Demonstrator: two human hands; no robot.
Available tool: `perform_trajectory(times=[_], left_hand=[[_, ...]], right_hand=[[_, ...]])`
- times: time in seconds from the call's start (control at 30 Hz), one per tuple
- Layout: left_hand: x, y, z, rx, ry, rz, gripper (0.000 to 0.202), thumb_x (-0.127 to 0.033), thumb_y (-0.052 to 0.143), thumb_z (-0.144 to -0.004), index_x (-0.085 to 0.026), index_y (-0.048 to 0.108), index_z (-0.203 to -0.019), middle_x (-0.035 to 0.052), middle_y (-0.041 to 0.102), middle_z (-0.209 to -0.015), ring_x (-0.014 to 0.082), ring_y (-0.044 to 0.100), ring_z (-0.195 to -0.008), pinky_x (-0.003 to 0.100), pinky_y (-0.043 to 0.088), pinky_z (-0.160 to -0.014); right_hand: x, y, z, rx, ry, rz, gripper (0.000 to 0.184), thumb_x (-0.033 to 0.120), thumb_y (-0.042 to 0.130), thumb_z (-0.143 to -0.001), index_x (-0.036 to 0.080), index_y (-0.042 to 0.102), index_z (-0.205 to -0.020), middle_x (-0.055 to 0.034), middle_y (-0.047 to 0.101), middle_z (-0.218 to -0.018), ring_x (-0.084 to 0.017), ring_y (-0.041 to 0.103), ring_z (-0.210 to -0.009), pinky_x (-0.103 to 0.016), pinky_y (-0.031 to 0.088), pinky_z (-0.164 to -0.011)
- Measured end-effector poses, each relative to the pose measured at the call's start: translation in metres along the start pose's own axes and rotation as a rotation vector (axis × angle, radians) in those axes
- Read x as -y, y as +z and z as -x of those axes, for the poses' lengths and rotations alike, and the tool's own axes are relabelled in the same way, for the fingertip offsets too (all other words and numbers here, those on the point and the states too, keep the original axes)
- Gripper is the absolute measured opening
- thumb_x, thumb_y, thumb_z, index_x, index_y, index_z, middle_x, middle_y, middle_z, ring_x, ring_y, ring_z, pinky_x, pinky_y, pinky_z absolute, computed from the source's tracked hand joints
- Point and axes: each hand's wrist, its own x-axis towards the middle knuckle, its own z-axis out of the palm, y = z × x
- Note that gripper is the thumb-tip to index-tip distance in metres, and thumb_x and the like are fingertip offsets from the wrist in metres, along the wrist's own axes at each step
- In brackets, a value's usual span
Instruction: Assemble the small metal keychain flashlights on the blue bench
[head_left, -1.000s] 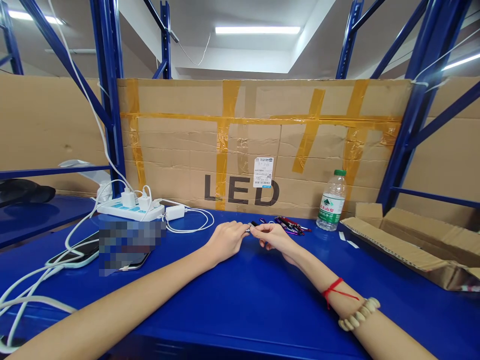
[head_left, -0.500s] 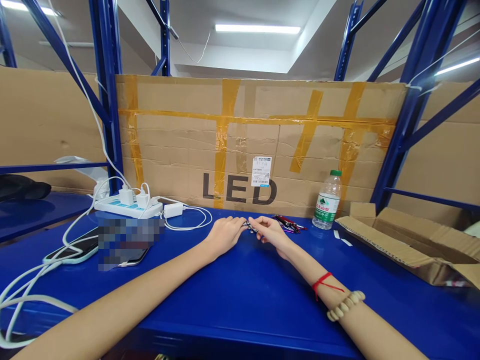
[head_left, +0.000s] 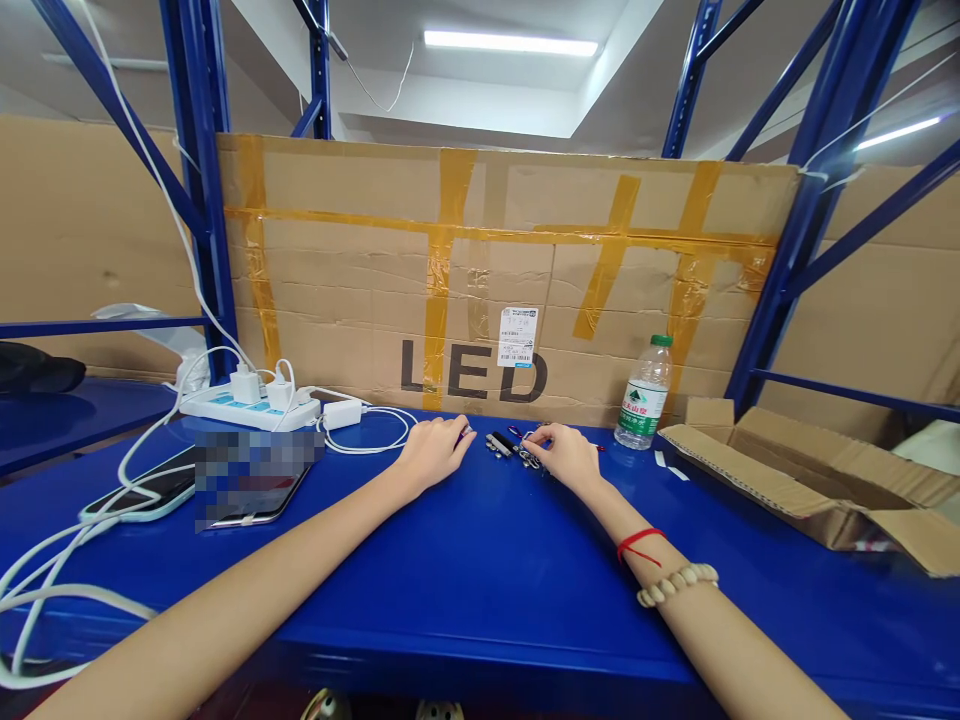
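Observation:
My left hand (head_left: 433, 455) is closed at the fingertips around a small shiny purplish piece (head_left: 465, 433), mostly covered by the fingers. To the right, my right hand (head_left: 566, 455) pinches down at a cluster of small metal pieces (head_left: 531, 459) lying on the blue surface. What exactly sits between its fingertips is too small to tell. Between the hands lies a short black bar-like piece (head_left: 500, 444) with silvery bits beside it. A purple loop (head_left: 514, 432) shows just behind the cluster.
A water bottle (head_left: 643, 395) and an open cardboard box (head_left: 810, 475) stand right on the blue shelf (head_left: 450, 600). Left are a power strip (head_left: 251, 408), white cables (head_left: 375, 430) and two phones (head_left: 161, 485). A large cardboard panel (head_left: 360, 280) closes off the back.
My hands, together on a small metallic piece before, have moved apart. The black piece and metal bits now show between them. The view has shifted slightly.

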Motion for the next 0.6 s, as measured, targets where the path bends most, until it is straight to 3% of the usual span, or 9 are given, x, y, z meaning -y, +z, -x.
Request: perform_trajectory(times=[0.17,0.37,0.6], left_hand=[[-0.002,-0.001,0.001,0.000,0.016,-0.004,0.032,-0.038,0.025,-0.088,-0.018,0.050,-0.090,0.0051,0.061,-0.075,0.0192,0.059,-0.071,0.025,0.040,-0.059],[-0.004,-0.001,0.000,0.006,0.043,-0.024,0.031,-0.037,0.025,-0.088,-0.019,0.050,-0.090,0.0054,0.061,-0.073,0.0194,0.059,-0.069,0.025,0.040,-0.058],[-0.006,0.000,-0.001,0.009,0.071,-0.059,0.032,-0.038,0.025,-0.087,-0.018,0.050,-0.090,0.0061,0.060,-0.070,0.0201,0.058,-0.066,0.026,0.039,-0.056]], right_hand=[[0.000,0.006,-0.002,0.095,-0.073,0.008,0.017,0.035,0.052,-0.072,0.027,0.067,-0.073,0.0025,0.065,-0.081,-0.014,0.057,-0.072,-0.022,0.037,-0.054],[-0.013,0.003,-0.009,0.038,-0.059,0.041,0.026,0.021,0.043,-0.077,0.024,0.064,-0.093,-0.0002,0.064,-0.097,-0.014,0.057,-0.085,-0.023,0.042,-0.069],[-0.018,0.002,-0.010,0.215,-0.066,0.085,0.020,0.029,0.049,-0.075,0.027,0.068,-0.079,0.0012,0.068,-0.082,-0.016,0.060,-0.080,-0.023,0.042,-0.065]])
